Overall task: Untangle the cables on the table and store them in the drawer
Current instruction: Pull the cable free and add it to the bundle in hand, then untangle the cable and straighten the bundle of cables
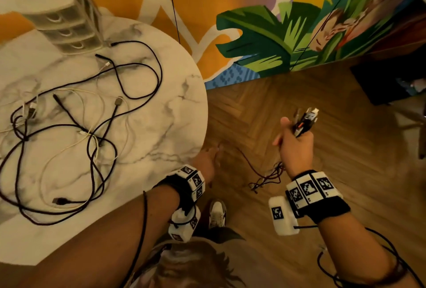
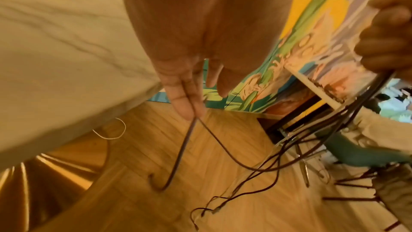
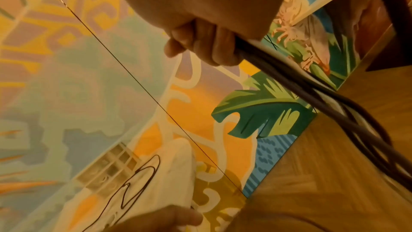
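On the left we see a round table (image 1: 161, 126) with a messy pile of black and white cables (image 1: 69, 140) on it. A little set of drawers (image 1: 66, 27) stands at the back of the table, all shut. Just past the table edge, our left hand (image 1: 208, 160) pinches one dark red cable (image 2: 185, 151) between its fingers (image 2: 180, 98). It droops over the wood floor (image 1: 345, 160). Our right hand (image 1: 296, 142) grips a bunch of cables (image 3: 312, 84) tight, plugs sticking up.
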`<move>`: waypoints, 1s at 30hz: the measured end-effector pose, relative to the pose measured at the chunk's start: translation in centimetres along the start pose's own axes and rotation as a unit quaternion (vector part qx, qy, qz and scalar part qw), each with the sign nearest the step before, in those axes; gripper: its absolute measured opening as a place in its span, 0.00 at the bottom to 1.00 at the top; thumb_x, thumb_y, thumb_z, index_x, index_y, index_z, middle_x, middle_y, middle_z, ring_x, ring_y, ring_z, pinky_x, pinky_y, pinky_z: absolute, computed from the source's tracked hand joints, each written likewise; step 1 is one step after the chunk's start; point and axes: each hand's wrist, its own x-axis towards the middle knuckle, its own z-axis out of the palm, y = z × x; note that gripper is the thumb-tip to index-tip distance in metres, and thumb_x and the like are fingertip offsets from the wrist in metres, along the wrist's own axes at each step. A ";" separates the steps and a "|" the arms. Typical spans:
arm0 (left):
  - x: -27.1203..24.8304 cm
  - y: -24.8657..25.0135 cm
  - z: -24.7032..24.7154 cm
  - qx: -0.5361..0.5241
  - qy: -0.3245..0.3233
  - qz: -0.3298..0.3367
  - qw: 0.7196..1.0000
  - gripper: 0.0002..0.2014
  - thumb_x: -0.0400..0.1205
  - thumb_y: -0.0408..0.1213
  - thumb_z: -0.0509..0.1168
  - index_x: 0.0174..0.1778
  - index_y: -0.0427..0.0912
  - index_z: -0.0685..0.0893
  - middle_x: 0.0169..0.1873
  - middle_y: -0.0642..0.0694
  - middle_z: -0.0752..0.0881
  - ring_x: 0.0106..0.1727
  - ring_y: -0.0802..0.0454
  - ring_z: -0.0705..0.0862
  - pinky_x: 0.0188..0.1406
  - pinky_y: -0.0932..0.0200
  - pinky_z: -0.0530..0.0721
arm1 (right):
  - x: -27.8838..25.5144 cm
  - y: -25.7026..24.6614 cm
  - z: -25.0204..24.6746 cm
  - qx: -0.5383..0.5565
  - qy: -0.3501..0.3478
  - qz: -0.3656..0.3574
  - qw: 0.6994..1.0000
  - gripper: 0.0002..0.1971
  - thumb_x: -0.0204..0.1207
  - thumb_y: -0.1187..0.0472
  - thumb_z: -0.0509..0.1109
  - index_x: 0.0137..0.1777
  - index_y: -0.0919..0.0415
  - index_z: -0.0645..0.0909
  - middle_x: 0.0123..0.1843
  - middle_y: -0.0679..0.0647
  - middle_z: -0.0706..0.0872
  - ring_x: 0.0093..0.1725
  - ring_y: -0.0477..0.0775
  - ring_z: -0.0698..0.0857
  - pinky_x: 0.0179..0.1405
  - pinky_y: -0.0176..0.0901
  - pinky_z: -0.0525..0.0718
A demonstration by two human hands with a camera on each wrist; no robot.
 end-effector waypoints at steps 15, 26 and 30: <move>-3.6 14.6 -8.4 -0.328 -0.035 0.234 0.914 0.09 0.82 0.30 0.59 0.51 0.29 0.81 0.41 0.31 0.81 0.41 0.38 0.80 0.45 0.46 0.82 | -0.5 -7.0 0.7 0.113 -0.173 -0.126 0.970 0.18 0.84 0.53 0.58 0.44 0.60 0.88 0.44 0.51 0.90 0.43 0.44 0.88 0.40 0.35 0.83; -5.8 15.9 -12.8 -0.307 0.098 0.231 0.918 0.27 0.83 0.34 0.63 0.15 0.49 0.69 0.09 0.56 0.67 0.14 0.61 0.62 0.20 0.65 0.64 | 0.0 -4.0 3.5 -0.021 -0.412 -0.131 0.902 0.10 0.75 0.68 0.69 0.39 0.77 0.77 0.35 0.66 0.84 0.34 0.62 0.82 0.36 0.49 0.83; -6.8 16.7 -15.1 -0.144 0.214 0.288 0.922 0.25 0.81 0.35 0.65 0.18 0.53 0.67 0.10 0.57 0.65 0.15 0.61 0.67 0.19 0.71 0.62 | 1.5 -1.0 6.3 -0.039 -0.327 -0.072 0.942 0.20 0.74 0.61 0.71 0.29 0.76 0.71 0.27 0.60 0.71 0.28 0.54 0.70 0.30 0.45 0.70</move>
